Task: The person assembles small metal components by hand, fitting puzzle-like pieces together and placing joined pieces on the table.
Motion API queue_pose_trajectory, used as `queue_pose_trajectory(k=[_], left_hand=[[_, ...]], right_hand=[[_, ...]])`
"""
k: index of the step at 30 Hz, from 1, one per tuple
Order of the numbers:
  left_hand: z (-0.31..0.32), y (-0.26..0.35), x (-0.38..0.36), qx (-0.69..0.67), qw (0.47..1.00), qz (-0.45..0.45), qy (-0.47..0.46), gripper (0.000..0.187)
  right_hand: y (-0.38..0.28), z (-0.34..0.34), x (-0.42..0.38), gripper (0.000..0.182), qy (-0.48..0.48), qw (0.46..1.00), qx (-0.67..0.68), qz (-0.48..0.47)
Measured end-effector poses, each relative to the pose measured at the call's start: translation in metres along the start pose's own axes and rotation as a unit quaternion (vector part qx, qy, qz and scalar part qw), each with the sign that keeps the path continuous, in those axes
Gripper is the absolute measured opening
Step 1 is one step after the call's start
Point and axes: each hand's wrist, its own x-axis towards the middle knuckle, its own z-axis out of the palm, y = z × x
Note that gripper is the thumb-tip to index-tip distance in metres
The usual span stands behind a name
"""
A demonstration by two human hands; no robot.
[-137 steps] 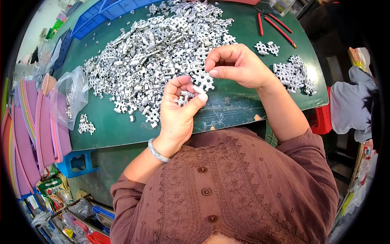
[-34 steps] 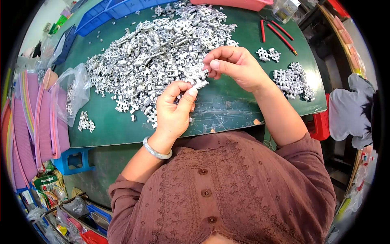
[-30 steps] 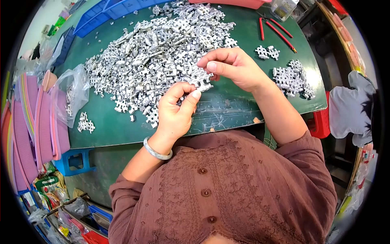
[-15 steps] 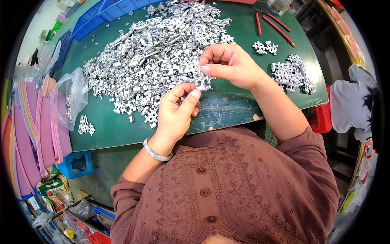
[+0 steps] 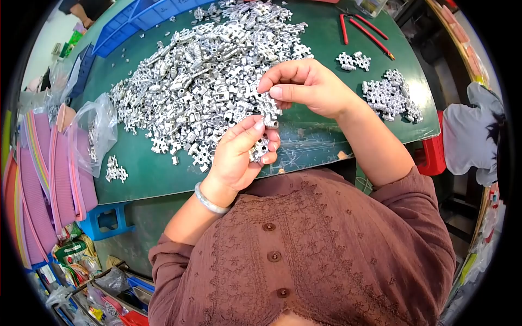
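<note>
Just in front of me, between both hands, is a small knobbly silver metal casting (image 5: 269, 108). My left hand (image 5: 239, 152), with a pale bangle on the wrist, is closed, its thumb and fingertips on the lower end of the casting. More silver metal shows between its curled fingers. My right hand (image 5: 310, 89) pinches the upper end of the casting between thumb and forefinger. Right behind the fingers spreads a big heap of silver metal castings (image 5: 212, 70) on the green table (image 5: 321, 49). The heap's near edge overlaps the held casting in this view.
Red-handled pliers (image 5: 367, 35) lie at the back right. Below them are two small castings (image 5: 353, 61) and a larger cluster of castings (image 5: 389, 98). Another small cluster (image 5: 116, 169) and a clear plastic bag (image 5: 98, 127) are at left. Blue bins (image 5: 147, 16) stand behind the heap.
My left hand has turned, its fingers now showing more metal between them. The held casting has tilted, and my right fingertips have shifted slightly left.
</note>
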Motion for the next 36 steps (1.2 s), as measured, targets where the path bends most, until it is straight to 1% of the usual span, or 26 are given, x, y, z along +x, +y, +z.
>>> queue_pose_trajectory(k=[5,8,11,12,18,24,28,30,33,36], left_hand=[[-0.002,0.002,-0.001,-0.079,0.993,-0.07,-0.052,0.018],[-0.003,0.003,-0.002,-0.105,0.988,-0.088,-0.074,0.021],[-0.004,0.004,-0.002,-0.098,0.988,-0.088,-0.082,0.025],[0.004,0.005,-0.004,-0.044,0.996,-0.063,-0.045,0.028],[0.007,0.004,-0.006,-0.026,0.998,-0.042,-0.029,0.025],[0.005,0.002,-0.006,-0.018,0.999,-0.042,-0.021,0.024],[0.005,0.002,-0.007,-0.016,0.999,-0.039,-0.016,0.02],[0.005,0.001,-0.007,-0.019,0.999,-0.033,-0.009,0.017],[0.011,0.0,-0.007,0.005,0.998,0.034,0.046,0.013],[0.01,0.001,-0.008,-0.015,0.997,0.051,0.054,0.017]], right_hand=[[0.004,0.001,0.002,0.011,0.003,1.0,-0.018,-0.018],[0.005,0.001,0.002,0.01,-0.004,1.0,-0.007,-0.02],[0.005,0.001,0.002,0.009,-0.01,0.999,-0.008,-0.04],[0.005,0.0,0.002,0.009,-0.016,0.999,-0.009,-0.046],[0.005,-0.001,0.003,0.009,-0.03,0.997,-0.021,-0.07],[0.006,-0.002,0.003,0.008,-0.039,0.996,-0.018,-0.083],[0.007,-0.003,0.003,0.008,-0.039,0.995,-0.019,-0.087],[0.006,-0.002,0.003,0.008,-0.032,0.996,-0.018,-0.083],[0.002,0.001,0.001,0.008,0.007,0.998,-0.039,-0.053],[-0.001,0.003,0.0,0.009,0.041,0.997,-0.064,-0.033]])
